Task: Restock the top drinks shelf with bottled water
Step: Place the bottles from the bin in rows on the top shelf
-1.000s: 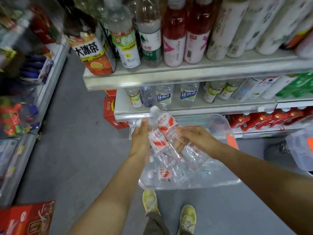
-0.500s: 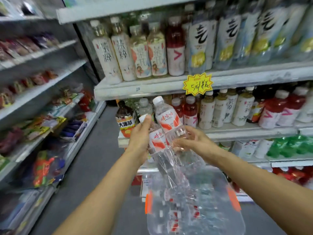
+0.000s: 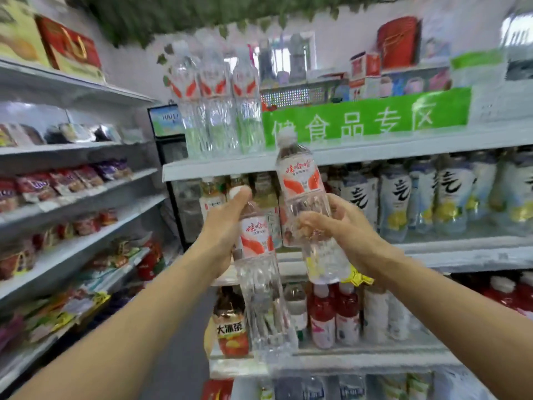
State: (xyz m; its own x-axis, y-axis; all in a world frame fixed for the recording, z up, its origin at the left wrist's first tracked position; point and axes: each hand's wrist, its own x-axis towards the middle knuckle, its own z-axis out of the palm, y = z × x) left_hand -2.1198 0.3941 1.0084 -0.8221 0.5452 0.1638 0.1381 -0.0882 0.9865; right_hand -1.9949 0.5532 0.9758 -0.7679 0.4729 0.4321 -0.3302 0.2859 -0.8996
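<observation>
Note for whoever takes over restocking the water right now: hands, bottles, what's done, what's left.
Left hand: grips the left bottle by its upper part, below shelf level.
Right hand: grips the right bottle by its body, raised, cap at the top shelf edge.
Done: three bottles of the same water stand at the shelf's left end.
Left: stand both held bottles beside them, probably the right one first.

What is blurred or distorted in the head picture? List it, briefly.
Head view: motion blur smears the three shelved water bottles and green sign. Head view: labels on the left-hand bottle and right-hand bottle are sharper, readable. Head view: wide-angle lens bows the top shelf edge.
</observation>
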